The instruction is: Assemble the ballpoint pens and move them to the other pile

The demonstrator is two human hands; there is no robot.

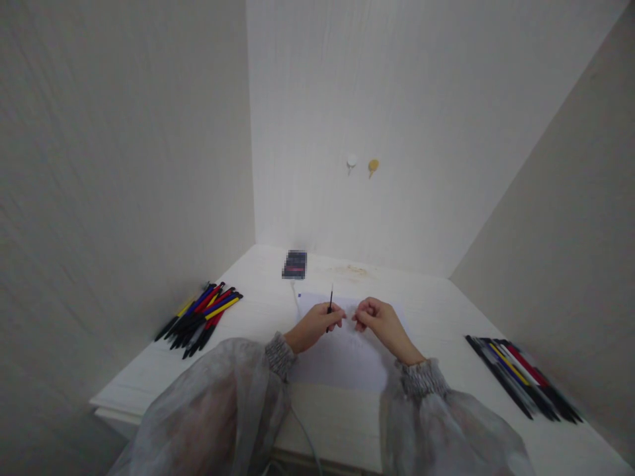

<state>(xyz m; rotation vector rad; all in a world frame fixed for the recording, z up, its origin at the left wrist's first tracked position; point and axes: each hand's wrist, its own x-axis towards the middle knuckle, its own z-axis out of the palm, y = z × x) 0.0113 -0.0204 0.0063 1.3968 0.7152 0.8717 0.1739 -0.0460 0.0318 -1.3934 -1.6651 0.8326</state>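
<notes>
My left hand is closed in a pinch around a slim black pen refill, which stands nearly upright with its pale end on top. A short dark piece of it shows below the fingers. Just to the right, my right hand is closed too, its thumb and fingertips pressed together. Whatever lies between those fingertips is too small and blurred to name. A narrow gap separates the two hands. Beneath them a white sheet of paper lies on the white table.
A jumbled pile of black, red, yellow and blue pens lies at the left. Along the right side, more pens lie in a row. A dark pixelated device with a white cable sits at the back. Walls enclose the table, with two hooks behind.
</notes>
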